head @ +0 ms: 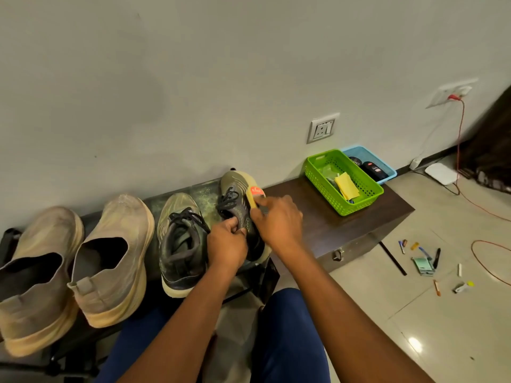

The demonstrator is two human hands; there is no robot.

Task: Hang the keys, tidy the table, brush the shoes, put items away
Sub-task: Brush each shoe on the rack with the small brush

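An olive-and-black laced shoe (pixel 237 189) lies on the low dark table (pixel 326 214). My left hand (pixel 227 241) grips its collar near the laces. My right hand (pixel 278 219) holds a tan shoe brush (pixel 255 193) with an orange label against the shoe's right side. Its matching laced shoe (pixel 181 244) stands just left. Two beige slip-on shoes (pixel 41 272) (pixel 113 255) stand further left.
A green basket (pixel 365 199) with yellow cloth and a blue basket (pixel 384 168) with dark containers sit at the table's right end. Pens, markers and small items (pixel 425 261) lie scattered on the tiled floor. A red cable (pixel 459 150) hangs from a wall socket.
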